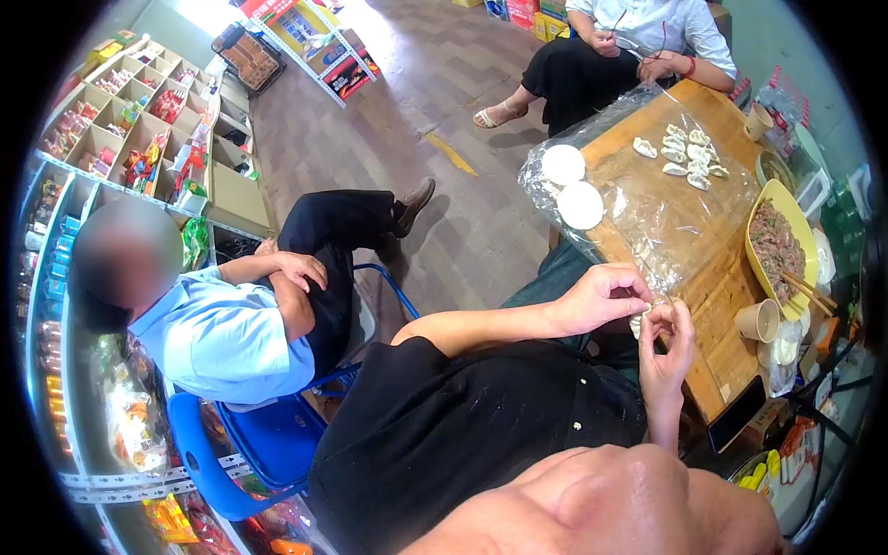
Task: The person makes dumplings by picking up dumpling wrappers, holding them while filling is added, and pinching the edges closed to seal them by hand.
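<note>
My left hand (604,298) pinches the edge of a pale dumpling (636,323) with thumb and forefinger. From the other side, my right hand (667,344) has its fingers closed on the same dumpling, and together they hide most of it. Both hands are at the near edge of a wooden table (712,305) partly covered by clear plastic film (638,236). Several finished dumplings (689,153) lie in a group at the table's far end. A yellow bowl (754,242) of minced filling (779,250) stands to the right, with chopsticks (807,290) resting across it.
Two stacks of round white wrappers or discs (581,204) sit at the table's left edge. Paper cups (758,322) and a phone (737,413) are on the right. One person (231,324) sits at left, another (647,46) across the table. Stocked shelves (129,129) line the left wall.
</note>
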